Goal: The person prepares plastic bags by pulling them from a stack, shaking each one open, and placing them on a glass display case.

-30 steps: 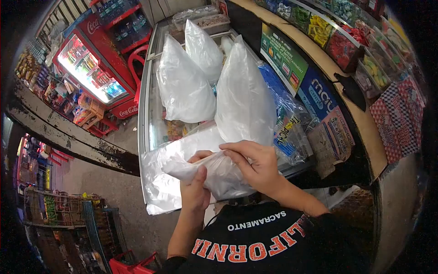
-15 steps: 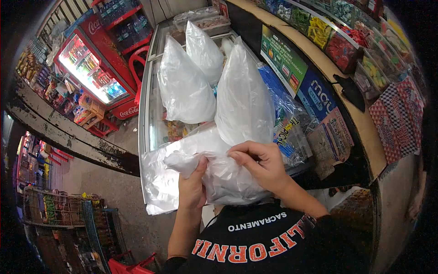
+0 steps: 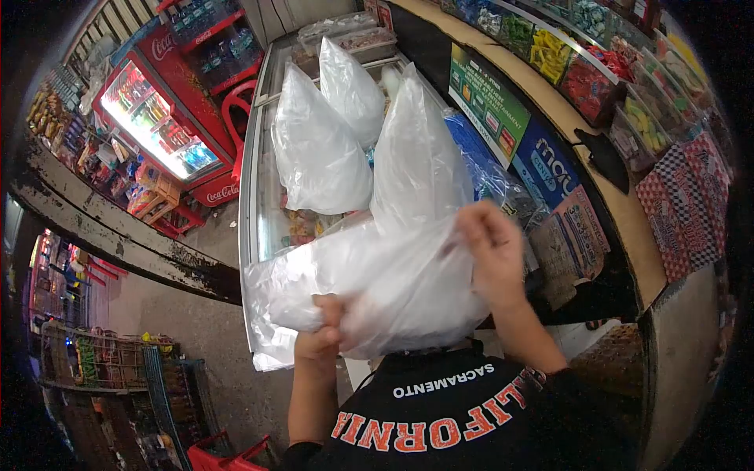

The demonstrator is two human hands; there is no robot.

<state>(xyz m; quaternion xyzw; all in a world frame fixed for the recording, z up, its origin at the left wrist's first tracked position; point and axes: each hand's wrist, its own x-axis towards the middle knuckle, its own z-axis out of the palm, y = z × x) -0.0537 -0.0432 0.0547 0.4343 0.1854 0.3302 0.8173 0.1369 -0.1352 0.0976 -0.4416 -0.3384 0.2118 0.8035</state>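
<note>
A translucent white plastic bag [image 3: 408, 290] stretches between my two hands over the near end of the glass-topped freezer. My left hand [image 3: 323, 326] is closed around its left part, with a bunched end jutting out past the thumb. Higher up on the right, my right hand [image 3: 495, 243] pinches the bag's upper edge; motion blurs those fingers. Beneath lies a flat stack of shiny plastic bags [image 3: 275, 345]. Just beyond stand three puffed-up, pointed plastic bags: a large one [image 3: 420, 157], one to the left [image 3: 318, 149] and one farther back [image 3: 351, 94].
The freezer [image 3: 245, 204] has plastic tubs [image 3: 357, 39] at its far end. Blue plastic packaging [image 3: 487, 173] lies along its right side, below a wooden ledge [image 3: 542, 102] with candy containers [image 3: 558, 55]. A red drinks fridge [image 3: 181, 86] stands left, behind a worn beam [image 3: 118, 228].
My right hand has moved right and upward, drawing the bag's edge out so the bag is spread wider. My left hand has shifted slightly down and left, still gripping the bag.
</note>
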